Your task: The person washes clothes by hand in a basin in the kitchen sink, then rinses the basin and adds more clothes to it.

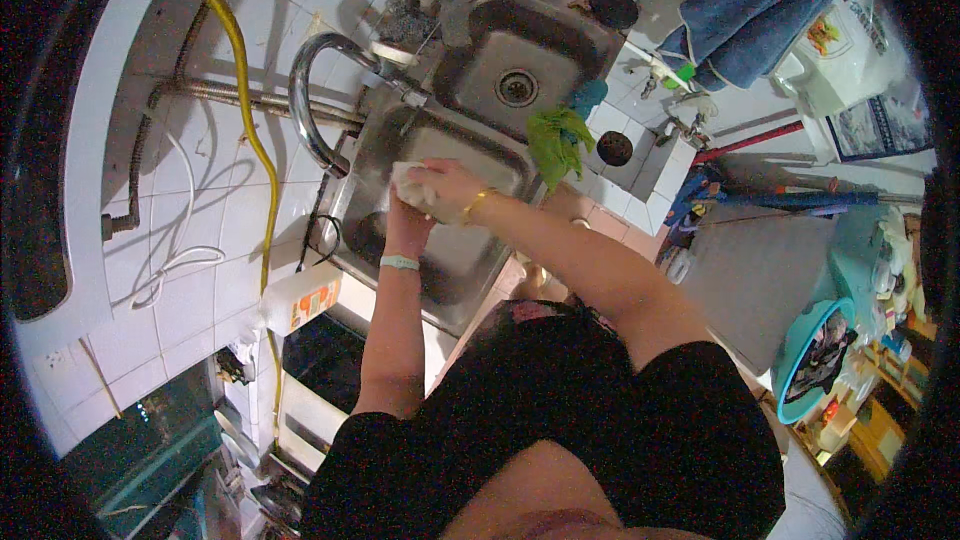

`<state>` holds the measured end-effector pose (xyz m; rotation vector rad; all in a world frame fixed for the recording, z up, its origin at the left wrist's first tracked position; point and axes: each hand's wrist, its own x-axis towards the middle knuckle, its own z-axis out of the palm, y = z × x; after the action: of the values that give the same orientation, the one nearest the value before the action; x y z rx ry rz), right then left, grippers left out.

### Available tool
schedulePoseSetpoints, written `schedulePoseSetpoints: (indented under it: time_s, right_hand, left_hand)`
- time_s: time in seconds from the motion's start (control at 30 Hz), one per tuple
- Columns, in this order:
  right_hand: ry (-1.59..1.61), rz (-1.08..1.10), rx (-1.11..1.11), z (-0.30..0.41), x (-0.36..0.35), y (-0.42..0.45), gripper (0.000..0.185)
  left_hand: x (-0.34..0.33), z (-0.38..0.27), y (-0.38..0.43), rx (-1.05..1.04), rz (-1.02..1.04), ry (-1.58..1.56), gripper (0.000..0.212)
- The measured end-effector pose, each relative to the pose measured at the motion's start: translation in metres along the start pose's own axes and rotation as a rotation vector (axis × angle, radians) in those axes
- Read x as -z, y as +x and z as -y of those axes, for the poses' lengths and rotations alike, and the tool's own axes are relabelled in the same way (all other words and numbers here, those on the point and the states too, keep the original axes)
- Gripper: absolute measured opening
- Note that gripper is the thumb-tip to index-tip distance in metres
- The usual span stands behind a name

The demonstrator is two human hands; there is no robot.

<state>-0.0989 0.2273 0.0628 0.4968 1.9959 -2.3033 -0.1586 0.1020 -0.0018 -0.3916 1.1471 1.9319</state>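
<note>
Over the near basin of a stainless steel double sink (480,270), my two hands meet around a crumpled whitish cloth (409,181). My right hand (454,191), with a gold bracelet at the wrist, lies across the cloth and presses it. From below, my left hand (407,229) supports the same bundle; a pale band circles that wrist. Part of the cloth is hidden by the fingers. Left of my hands arches a chrome faucet (304,90), its spout end close to the basin's left side.
Green leafy vegetables (559,139) hang over the sink's right edge beside a teal cloth (589,96). The far basin has a drain strainer (517,88). A yellow hose (244,97) runs down the tiled wall. A tissue pack (304,300) sits left; a turquoise basin (795,367) holds dark fabric.
</note>
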Motion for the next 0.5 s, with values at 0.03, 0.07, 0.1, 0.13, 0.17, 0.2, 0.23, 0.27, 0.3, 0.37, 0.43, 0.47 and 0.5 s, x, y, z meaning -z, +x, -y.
schedulePoseSetpoints:
  time_s: [0.03,0.07,0.1,0.13,0.17,0.2,0.23,0.27,0.3,0.37,0.43,0.47,0.5]
  right_hand:
    - [-0.037,-0.032,0.016,0.002,-0.008,0.008,0.032]
    - [-0.009,-0.069,0.005,-0.009,-0.017,0.025,0.032]
    - [0.022,-0.107,-0.011,-0.017,-0.022,0.038,0.032]
    - [-0.102,-0.185,0.118,-0.016,-0.026,0.041,0.031]
    - [-0.229,-0.264,0.246,-0.014,-0.029,0.042,0.031]
    - [-0.355,-0.337,0.372,-0.011,-0.033,0.042,0.03]
    - [-0.373,-0.341,0.301,-0.003,-0.038,0.036,0.029]
    - [-0.389,-0.341,0.23,0.007,-0.046,0.027,0.028]
    - [-0.403,-0.342,0.157,0.012,-0.056,0.021,0.027]
    - [-0.232,-0.28,0.468,-0.02,-0.075,0.017,0.022]
    - [-0.414,-0.164,0.532,-0.013,-0.078,0.001,0.02]
    - [-0.509,-0.128,0.565,-0.014,-0.079,-0.001,0.022]
    - [-0.634,-0.042,0.523,-0.012,-0.074,0.007,0.02]
  left_hand:
    - [-0.004,0.0,-0.005,0.019,0.036,-0.051,0.053]
    - [-0.01,-0.001,-0.008,0.04,0.074,-0.1,0.055]
    - [-0.027,-0.01,-0.016,0.053,0.055,-0.139,0.056]
    - [-0.034,-0.015,-0.021,0.025,0.041,-0.16,0.055]
    - [-0.039,-0.019,-0.023,0.0,0.028,-0.179,0.054]
    - [-0.038,-0.023,-0.023,-0.029,0.011,-0.198,0.053]
    - [-0.025,-0.023,-0.009,-0.14,0.151,-0.18,0.049]
    - [0.002,-0.023,0.008,-0.176,0.344,-0.121,0.047]
    - [0.023,-0.022,0.022,-0.206,0.538,-0.063,0.045]
    - [0.047,-0.018,0.032,-0.224,0.725,-0.07,0.043]
    - [0.034,-0.02,0.007,-0.152,0.565,-0.219,0.042]
    - [0.026,-0.018,-0.001,-0.131,0.478,-0.281,0.042]
    - [0.019,-0.018,-0.006,-0.104,0.399,-0.329,0.042]
